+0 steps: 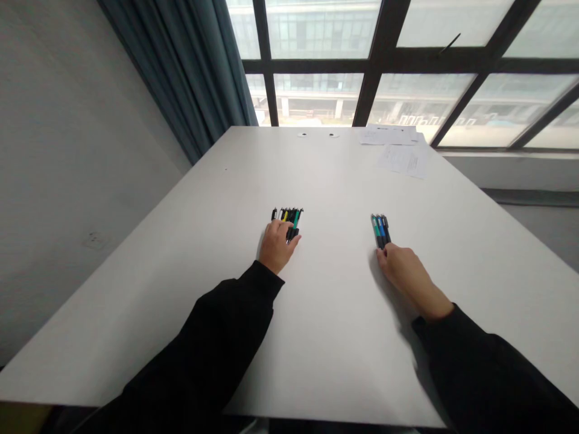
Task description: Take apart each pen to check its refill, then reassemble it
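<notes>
Now | left hand (277, 246) fingers resting on pen row (288, 217) | right hand (404, 271) fingers together touching three pens (380, 230), pointing away.

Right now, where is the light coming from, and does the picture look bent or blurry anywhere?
Head view: daylight enters through the window ahead, which looks washed out; the right hand casts a soft shadow toward the camera on the white table. The table's edges splay with wide-angle distortion. The pens stay fairly sharp.
</notes>
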Demonstrator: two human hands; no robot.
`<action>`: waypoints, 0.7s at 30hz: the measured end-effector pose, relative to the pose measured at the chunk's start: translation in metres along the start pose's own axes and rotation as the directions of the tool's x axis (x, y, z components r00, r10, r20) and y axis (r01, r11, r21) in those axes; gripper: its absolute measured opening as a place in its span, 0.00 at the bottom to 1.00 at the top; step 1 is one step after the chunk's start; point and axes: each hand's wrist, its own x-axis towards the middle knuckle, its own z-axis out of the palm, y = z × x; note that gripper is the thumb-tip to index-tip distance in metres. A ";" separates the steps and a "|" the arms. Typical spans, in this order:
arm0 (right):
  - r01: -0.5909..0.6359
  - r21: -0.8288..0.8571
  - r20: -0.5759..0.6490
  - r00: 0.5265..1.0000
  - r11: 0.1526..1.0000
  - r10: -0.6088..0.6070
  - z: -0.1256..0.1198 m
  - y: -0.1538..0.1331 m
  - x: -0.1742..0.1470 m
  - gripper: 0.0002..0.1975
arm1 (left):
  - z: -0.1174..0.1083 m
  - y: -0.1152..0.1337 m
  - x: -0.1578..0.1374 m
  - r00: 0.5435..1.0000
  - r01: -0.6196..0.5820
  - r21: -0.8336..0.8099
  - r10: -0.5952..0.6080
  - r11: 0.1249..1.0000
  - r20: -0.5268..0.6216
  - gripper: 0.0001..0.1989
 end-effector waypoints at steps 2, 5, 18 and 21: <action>-0.004 0.008 0.001 1.000 1.000 0.004 0.000 0.000 0.000 0.20 | 0.000 -0.003 0.002 0.999 -0.043 0.087 0.042 0.995 0.018 0.14; -0.012 0.021 -0.002 1.000 1.000 0.012 0.000 0.000 0.001 0.19 | -0.001 -0.001 -0.001 0.991 -0.128 0.165 0.118 0.978 0.068 0.14; -0.037 0.050 -0.026 0.999 0.998 0.038 -0.004 -0.004 -0.001 0.22 | -0.003 0.006 -0.003 0.972 -0.223 0.280 0.194 0.934 0.130 0.11; -0.036 0.038 -0.027 0.999 0.999 0.037 -0.006 -0.005 -0.002 0.22 | -0.003 0.007 -0.004 0.974 -0.217 0.295 0.187 0.930 0.128 0.12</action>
